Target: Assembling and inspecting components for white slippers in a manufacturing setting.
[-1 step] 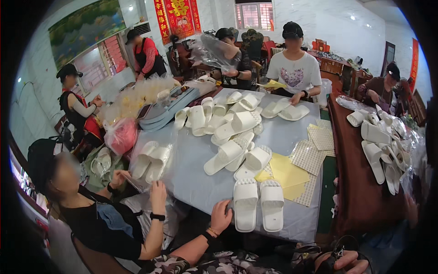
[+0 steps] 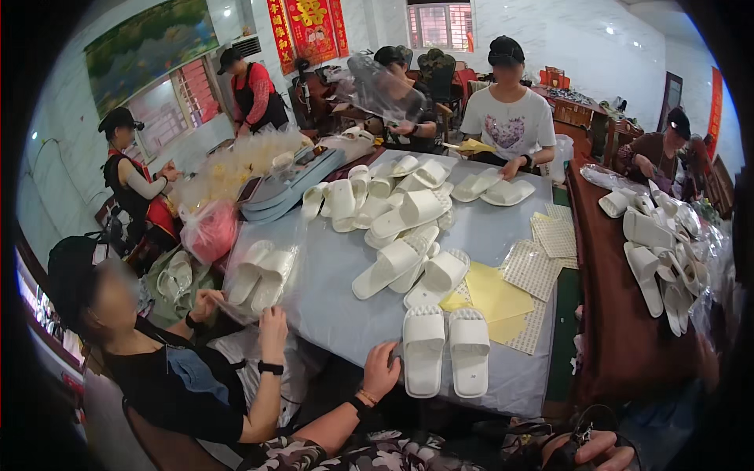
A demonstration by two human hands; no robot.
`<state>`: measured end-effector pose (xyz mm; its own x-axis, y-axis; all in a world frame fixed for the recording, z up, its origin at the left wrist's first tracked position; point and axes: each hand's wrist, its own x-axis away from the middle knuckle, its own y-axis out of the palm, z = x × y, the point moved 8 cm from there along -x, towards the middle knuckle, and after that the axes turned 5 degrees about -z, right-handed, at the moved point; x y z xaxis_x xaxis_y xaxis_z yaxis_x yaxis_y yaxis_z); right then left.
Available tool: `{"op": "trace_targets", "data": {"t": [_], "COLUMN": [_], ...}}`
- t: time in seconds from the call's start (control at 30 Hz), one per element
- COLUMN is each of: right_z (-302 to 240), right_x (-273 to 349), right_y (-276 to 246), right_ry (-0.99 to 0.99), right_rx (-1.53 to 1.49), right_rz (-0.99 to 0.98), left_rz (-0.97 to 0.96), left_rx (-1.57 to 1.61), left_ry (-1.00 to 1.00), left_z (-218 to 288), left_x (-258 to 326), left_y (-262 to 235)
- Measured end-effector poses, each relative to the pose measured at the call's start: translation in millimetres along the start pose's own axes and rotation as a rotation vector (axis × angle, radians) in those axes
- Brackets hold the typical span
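At the near edge of the table, a pair of white slippers stands side by side, toes toward the far side. Just left of them rests my left hand, holding nothing, its fingers stretched over the table edge. Low at the right, my right hand is curled next to a dark object with thin cables; what it holds is unclear. Beyond the pair lies a loose heap of white slippers. Yellow sheets and sticker sheets lie right of the heap.
On my left, a co-worker handles a clear bag with white slippers inside. Blue-grey cases and a pink bag sit at the table's left. Others work across the table. A brown-covered table at right bears more slippers.
Across the table, a co-worker's clear plastic bag has shifted slightly to the right. My hands and the slippers stay as they were.
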<state>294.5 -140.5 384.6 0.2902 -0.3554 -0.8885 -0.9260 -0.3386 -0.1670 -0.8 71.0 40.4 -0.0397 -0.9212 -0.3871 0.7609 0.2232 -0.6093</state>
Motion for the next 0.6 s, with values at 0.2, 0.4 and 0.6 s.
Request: {"op": "trace_targets", "data": {"t": [0.2,0.4,0.6], "right_z": [12,16,21], "right_x": [16,7,-12], "right_y": [3,8,28], "right_ry": [0.01,0.062,-0.07], "right_rx": [-0.054,-0.059,0.357], "right_rz": [0.223,0.266,0.173], "left_rz": [-0.008,0.023,0.012], "left_rx": [-0.032,-0.047,0.006], "left_ry": [0.027,0.058,0.023], "left_z": [3,4,2], "left_x": [0,-1,0], "left_y": [1,-1,-1]}}
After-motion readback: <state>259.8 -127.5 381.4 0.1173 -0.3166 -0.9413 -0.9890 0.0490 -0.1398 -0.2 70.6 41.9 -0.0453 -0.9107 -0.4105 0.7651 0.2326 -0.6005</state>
